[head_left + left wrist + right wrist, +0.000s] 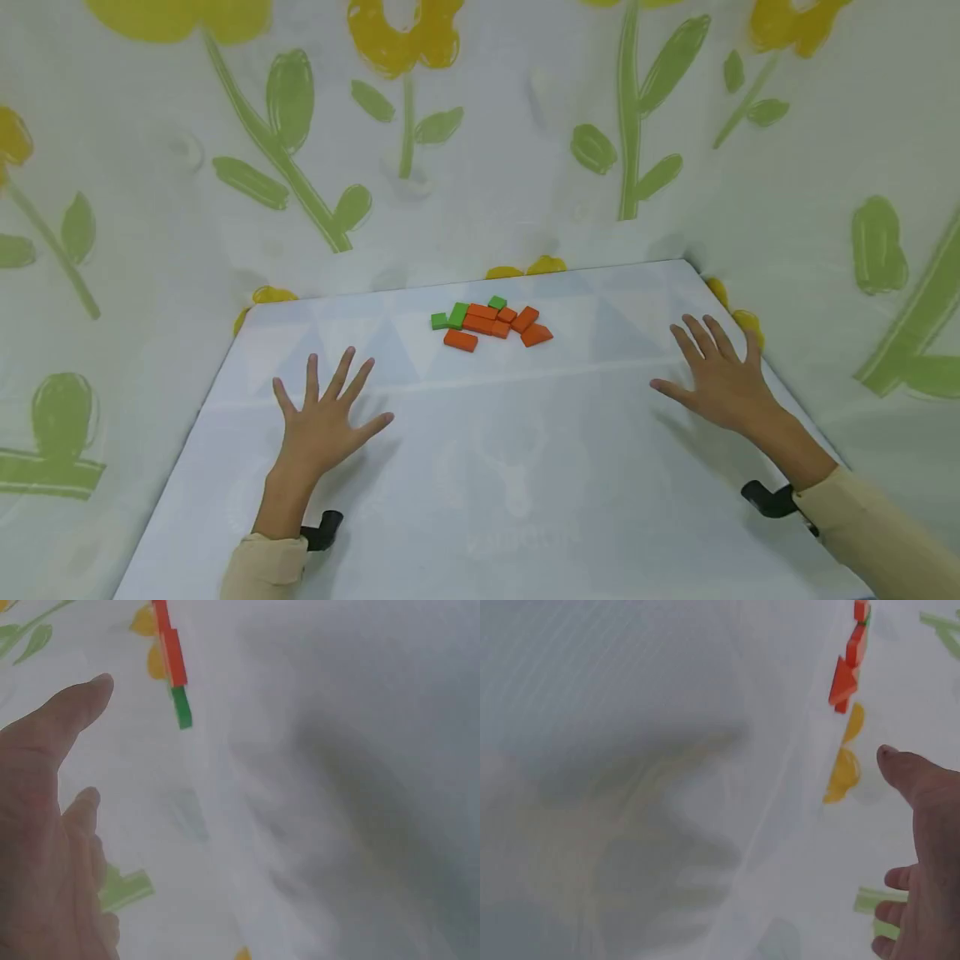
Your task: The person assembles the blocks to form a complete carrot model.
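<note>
Hovering above the counter (525, 467), the left hand (321, 429) is poised at 9 o'clock from its middle and the right hand (726, 385) at 3, fingers spread wide, nothing gripped. Beyond, at 12, orange blocks (478, 323) and green blocks (457, 315) are bunched near the far edge. Outer blocks would probably best be pinched first, by their sides, so that neighbours are not nudged.
</note>
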Motion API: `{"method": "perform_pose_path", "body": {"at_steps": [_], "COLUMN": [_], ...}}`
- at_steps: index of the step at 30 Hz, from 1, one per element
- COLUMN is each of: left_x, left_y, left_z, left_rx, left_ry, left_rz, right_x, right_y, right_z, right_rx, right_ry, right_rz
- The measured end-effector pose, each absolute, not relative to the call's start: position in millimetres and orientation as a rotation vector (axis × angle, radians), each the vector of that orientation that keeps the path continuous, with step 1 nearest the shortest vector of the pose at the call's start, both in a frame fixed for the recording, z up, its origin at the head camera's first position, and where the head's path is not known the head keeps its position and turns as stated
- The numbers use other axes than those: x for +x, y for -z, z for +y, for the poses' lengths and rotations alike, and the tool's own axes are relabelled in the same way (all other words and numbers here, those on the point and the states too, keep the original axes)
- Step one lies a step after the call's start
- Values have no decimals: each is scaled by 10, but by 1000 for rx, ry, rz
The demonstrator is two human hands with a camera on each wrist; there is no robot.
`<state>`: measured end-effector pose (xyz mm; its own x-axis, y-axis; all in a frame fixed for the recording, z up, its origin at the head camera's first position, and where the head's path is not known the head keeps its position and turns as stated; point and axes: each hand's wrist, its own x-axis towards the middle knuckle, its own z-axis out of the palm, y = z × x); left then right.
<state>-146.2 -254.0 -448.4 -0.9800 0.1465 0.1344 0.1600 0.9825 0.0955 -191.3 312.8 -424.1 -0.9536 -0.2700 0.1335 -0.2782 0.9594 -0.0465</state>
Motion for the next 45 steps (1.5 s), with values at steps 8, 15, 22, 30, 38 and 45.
{"method": "perform_pose_path", "body": {"at_steps": [8, 15, 22, 30, 38, 45], "left_x": [-1908, -2288, -2634, -2821, -2832, -2571], "left_y": [4411, 4615, 4767, 4911, 4846, 4707], "left_z": [-1986, -1614, -1288, -1058, -1047, -1196], "left_rx": [-294, -217, -41, 83, 82, -152], "left_ry": [240, 464, 606, 568, 668, 993], "left_rz": [-2975, -2900, -2900, -2966, -2936, -2862], "right_x": [-2236, -2578, -2936, -3240, -3391, -3444], "right_y": [4352, 4439, 4473, 4604, 4639, 4646], "right_z": [2601, 2159, 1812, 1459, 1260, 1225], "right_rx": [506, 519, 484, 438, 385, 391], "right_ry": [-240, -412, -465, -485, -460, -413], "right_rz": [-2946, -2923, -2973, -3058, -3088, -3092]}}
